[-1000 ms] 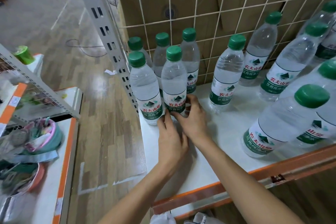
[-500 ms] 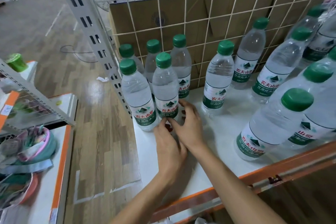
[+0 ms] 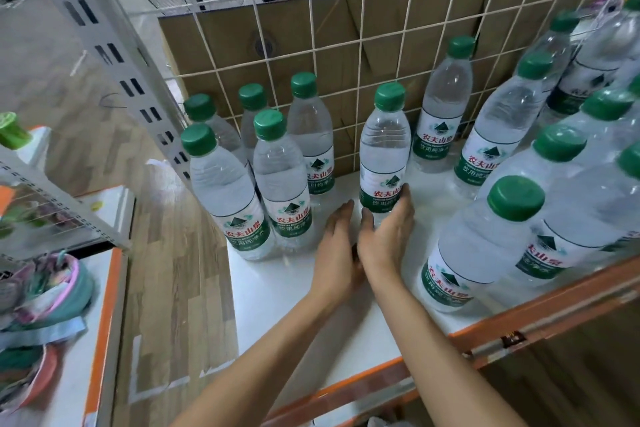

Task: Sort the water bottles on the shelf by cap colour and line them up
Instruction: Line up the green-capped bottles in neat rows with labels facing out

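Observation:
Clear water bottles with green caps stand on the white shelf [image 3: 273, 291]. Several are grouped at the left end, with one front bottle [image 3: 221, 184] at the edge and another [image 3: 281, 180] beside it. A single bottle [image 3: 382, 152] stands apart in the middle. My right hand [image 3: 388, 236] grips its base, thumb on the left and fingers round the right side. Just left of that base lies my left hand [image 3: 337, 246], its fingers straight on the shelf. More green-capped bottles [image 3: 485, 253] crowd the right side.
A white wire grid [image 3: 346, 55] backs the shelf, with a cardboard box [image 3: 277, 42] behind it. A perforated metal upright [image 3: 104, 45] rises at the left end. The shelf's front edge [image 3: 540, 319] is orange. A lower shelf [image 3: 45, 281] with colourful items stands to the left.
Both hands moved right, away from the front bottle of the left group, to the single middle bottle. My right hand has taken hold of its base.

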